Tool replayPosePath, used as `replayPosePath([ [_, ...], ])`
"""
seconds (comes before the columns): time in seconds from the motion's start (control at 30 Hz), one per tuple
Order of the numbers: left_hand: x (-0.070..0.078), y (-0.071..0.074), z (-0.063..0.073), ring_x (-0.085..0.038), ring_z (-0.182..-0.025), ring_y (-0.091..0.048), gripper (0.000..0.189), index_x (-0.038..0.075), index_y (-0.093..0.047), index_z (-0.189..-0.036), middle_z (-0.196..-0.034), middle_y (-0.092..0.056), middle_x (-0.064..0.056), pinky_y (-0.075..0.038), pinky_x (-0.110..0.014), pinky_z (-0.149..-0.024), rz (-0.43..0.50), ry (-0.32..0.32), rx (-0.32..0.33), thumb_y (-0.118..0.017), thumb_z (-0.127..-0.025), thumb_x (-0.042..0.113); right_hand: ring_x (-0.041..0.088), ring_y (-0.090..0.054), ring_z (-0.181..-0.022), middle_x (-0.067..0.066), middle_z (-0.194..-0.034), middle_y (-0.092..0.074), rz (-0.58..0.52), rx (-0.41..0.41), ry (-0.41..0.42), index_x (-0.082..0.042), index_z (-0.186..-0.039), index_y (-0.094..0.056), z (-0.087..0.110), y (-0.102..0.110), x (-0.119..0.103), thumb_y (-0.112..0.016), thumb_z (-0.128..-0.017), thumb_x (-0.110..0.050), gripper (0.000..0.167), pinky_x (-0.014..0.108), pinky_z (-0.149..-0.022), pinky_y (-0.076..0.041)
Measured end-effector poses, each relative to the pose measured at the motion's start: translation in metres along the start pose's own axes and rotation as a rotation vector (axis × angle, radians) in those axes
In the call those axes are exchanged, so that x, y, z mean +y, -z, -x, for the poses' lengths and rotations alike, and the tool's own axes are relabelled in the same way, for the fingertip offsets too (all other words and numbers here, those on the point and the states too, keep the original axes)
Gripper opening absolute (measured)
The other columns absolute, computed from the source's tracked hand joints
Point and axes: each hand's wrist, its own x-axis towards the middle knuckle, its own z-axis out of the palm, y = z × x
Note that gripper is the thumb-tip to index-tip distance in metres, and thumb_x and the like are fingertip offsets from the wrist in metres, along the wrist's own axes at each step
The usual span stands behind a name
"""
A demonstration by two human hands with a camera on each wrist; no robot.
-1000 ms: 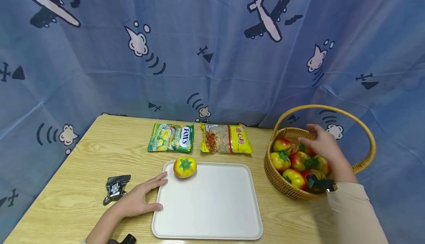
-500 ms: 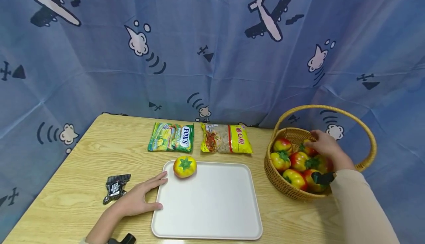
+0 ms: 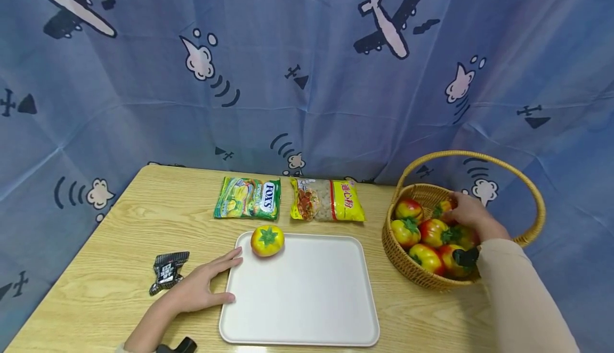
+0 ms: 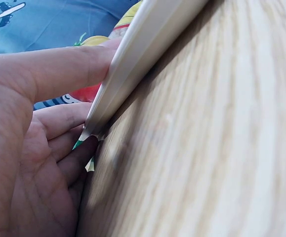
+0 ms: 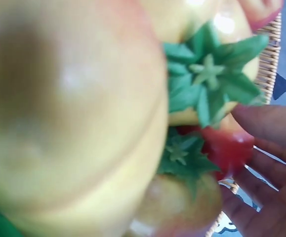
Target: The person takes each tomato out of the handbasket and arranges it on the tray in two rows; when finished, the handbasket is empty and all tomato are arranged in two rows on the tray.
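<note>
My left hand rests at the left rim of a white tray, its thumb and extended fingertips touching the edge. In the left wrist view, the thumb lies against the tray's side wall. On the tray's back left corner sits a yellow persimmon with green leaves. My right hand reaches into a wicker basket, thumb and fingers around a red-and-yellow persimmon at the back right. Several other persimmons fill the basket; one blurred persimmon covers much of the right wrist view.
Behind the tray lie a green FOX'S candy bag and a yellow-and-clear pasta bag. A small black packet is left of the left hand. The basket's tall handle arches over it. A blue curtain hangs behind the table.
My right hand has lowered from above the basket's back right onto a persimmon there, its fingers closing around it. The left hand and the tray have stayed put.
</note>
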Motion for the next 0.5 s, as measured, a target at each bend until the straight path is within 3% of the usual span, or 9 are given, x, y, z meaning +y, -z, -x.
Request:
replayPosePath([
  [0.33, -0.0006, -0.0004, -0.0005, -0.035, -0.138, -0.033, 0.075, 0.014, -0.044, -0.143, -0.155, -0.030, -0.002, -0.035, -0.059, -0.105, -0.006, 0.002, 0.006, -0.069, -0.081, 0.048, 0.044, -0.053, -0.091, 0.037, -0.109, -0.051, 0.124, 0.053, 0.079, 0.020, -0.128, -0.038, -0.0068, -0.0063, 0.0038, -0.067, -0.079, -0.012, 0.066, 0.055, -0.078, -0.047],
  [0.5, -0.0002, 0.0004, -0.0004, -0.035, -0.138, -0.033, 0.076, 0.014, -0.045, -0.143, -0.155, -0.030, -0.003, -0.035, -0.059, -0.105, -0.008, 0.008, 0.002, -0.069, -0.081, 0.050, 0.048, -0.045, -0.097, 0.041, -0.114, -0.042, 0.149, 0.055, 0.074, 0.019, -0.129, -0.039, -0.0070, -0.0083, 0.0015, -0.066, -0.080, -0.013, 0.065, 0.059, -0.080, -0.044],
])
